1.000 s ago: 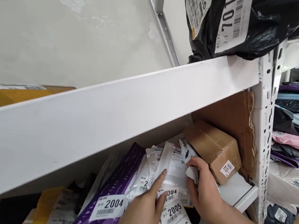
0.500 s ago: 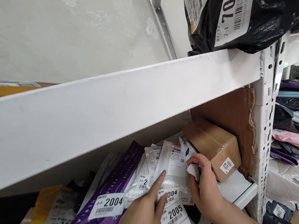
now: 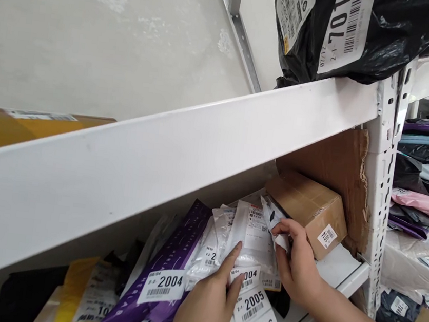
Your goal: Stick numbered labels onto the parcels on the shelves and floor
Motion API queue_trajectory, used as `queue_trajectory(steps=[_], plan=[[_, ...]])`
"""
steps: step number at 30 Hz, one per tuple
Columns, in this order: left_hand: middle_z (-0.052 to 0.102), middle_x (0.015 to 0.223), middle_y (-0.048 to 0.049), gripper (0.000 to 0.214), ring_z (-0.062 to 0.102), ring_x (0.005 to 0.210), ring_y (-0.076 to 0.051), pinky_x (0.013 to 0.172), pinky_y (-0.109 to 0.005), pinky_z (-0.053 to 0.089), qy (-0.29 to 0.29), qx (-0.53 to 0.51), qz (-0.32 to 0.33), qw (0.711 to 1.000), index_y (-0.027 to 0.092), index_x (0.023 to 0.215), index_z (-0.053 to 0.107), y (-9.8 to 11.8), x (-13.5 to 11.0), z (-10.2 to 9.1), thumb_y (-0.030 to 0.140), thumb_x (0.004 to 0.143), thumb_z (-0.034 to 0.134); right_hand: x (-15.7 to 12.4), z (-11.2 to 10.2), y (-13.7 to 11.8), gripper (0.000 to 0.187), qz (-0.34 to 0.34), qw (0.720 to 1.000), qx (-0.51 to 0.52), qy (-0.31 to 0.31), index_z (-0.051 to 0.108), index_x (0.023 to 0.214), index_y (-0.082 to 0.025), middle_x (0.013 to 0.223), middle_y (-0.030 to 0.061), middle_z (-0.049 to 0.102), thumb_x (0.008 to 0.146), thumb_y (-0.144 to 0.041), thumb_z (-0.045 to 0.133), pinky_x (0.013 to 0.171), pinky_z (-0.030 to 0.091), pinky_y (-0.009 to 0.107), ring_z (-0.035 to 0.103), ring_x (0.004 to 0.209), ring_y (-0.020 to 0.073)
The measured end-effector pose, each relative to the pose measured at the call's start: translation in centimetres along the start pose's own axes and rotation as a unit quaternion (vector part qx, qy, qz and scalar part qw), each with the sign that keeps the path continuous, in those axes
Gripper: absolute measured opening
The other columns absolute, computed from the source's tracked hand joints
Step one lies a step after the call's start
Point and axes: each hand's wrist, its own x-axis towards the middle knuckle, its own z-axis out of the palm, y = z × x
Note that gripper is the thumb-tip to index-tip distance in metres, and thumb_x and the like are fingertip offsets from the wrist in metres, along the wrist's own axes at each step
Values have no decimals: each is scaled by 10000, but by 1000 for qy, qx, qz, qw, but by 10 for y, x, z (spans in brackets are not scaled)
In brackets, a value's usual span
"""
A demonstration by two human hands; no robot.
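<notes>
My left hand (image 3: 209,297) holds a strip of number labels (image 3: 254,302) printed 2004, 2005 and 2006, its thumb lying over the top one. Its index finger stretches onto a clear-and-white parcel bag (image 3: 254,235) with a printed shipping label. My right hand (image 3: 296,258) pinches the edge of a white plastic parcel bag (image 3: 271,214) just right of that parcel; its fingers partly cover the bag. Left of my hands leans a purple mailer bag (image 3: 166,264) with a 2004 label. Between it and the white parcel are more clear packets (image 3: 207,248), partly overlapped.
A brown carton (image 3: 308,208) labelled 1014 sits behind my right hand against torn cardboard (image 3: 347,171). A white shelf beam (image 3: 185,142) crosses above my hands. A black bag (image 3: 391,41) rests over it. Stacked parcels (image 3: 423,200) fill the rack beyond the upright (image 3: 378,200).
The white bag under my right fingers now stands up further beside the labelled parcel. The view has shifted slightly; my left hand stays over the same parcel.
</notes>
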Motion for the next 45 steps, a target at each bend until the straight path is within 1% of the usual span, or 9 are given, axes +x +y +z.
queue_trajectory(steps=[6, 12, 20, 24, 28, 32, 35, 39, 45], plan=[[306, 582, 81, 653, 348, 478, -128, 481, -222, 288, 58, -198, 46, 977, 237, 1448, 426, 3, -19, 1, 516, 857, 445, 13, -10, -1, 260, -137, 976, -20, -166, 584, 1048, -199, 878, 56, 643, 863, -78, 446, 935, 465, 448, 553, 837, 207], [240, 618, 84, 676, 281, 510, -115, 488, -226, 266, 57, -284, 58, 955, 211, 1430, 448, 7, -38, -2, 544, 842, 484, 18, -17, -12, 179, -87, 969, 28, -231, 670, 1045, -213, 924, 41, 707, 926, -311, 580, 1021, 365, 462, 586, 887, 204], [278, 573, 84, 642, 324, 500, -131, 487, -236, 298, 99, -282, 49, 953, 177, 1334, 541, 7, -36, -1, 555, 817, 502, 17, -16, -11, 92, -65, 968, 34, -240, 662, 891, -230, 823, 11, 692, 860, -312, 687, 1069, 302, 477, 587, 857, 195], [434, 566, 52, 443, 414, 530, -139, 502, -234, 341, 99, -288, 54, 951, 184, 989, 675, 4, -35, 5, 548, 799, 508, 17, -15, -11, 82, -45, 970, 25, -236, 637, 882, -232, 791, 5, 668, 874, -309, 662, 1090, 284, 489, 581, 834, 189], [417, 493, 65, 375, 385, 477, -123, 483, -228, 300, 99, -222, 77, 967, 206, 760, 637, 1, -42, 10, 536, 825, 471, 16, -20, -9, 207, -71, 965, 38, -249, 634, 750, -225, 753, -8, 644, 836, -396, 712, 1090, 281, 472, 578, 811, 181], [596, 579, 30, 351, 520, 531, -140, 516, -231, 348, 73, -167, 103, 978, 222, 765, 644, -3, -51, 17, 489, 865, 438, 16, -14, -10, 176, -77, 972, 4, -222, 661, 930, -218, 792, 11, 662, 881, -388, 654, 1010, 365, 432, 582, 809, 188], [711, 726, -12, 335, 626, 655, -178, 598, -252, 427, 92, -147, 111, 979, 232, 797, 661, -2, -52, 20, 458, 878, 427, 17, 2, -15, 376, -64, 967, -142, -202, 610, 1177, -194, 868, 60, 650, 830, -319, 686, 851, 434, 407, 573, 839, 238], [739, 840, -54, 339, 667, 785, -224, 707, -305, 478, 133, -135, 114, 975, 235, 803, 670, 0, -48, 21, 442, 884, 414, 19, 16, -17, 326, -64, 948, -255, -177, 645, 1135, -188, 916, 90, 605, 812, -161, 610, 782, 454, 391, 572, 827, 254], [739, 784, -40, 346, 653, 713, -212, 697, -300, 503, 147, -203, 98, 963, 228, 848, 703, -10, -48, 22, 481, 861, 468, 16, 12, -7, 331, -57, 971, -203, -115, 630, 1129, -190, 901, 68, 574, 807, -144, 568, 741, 485, 348, 559, 777, 219]])
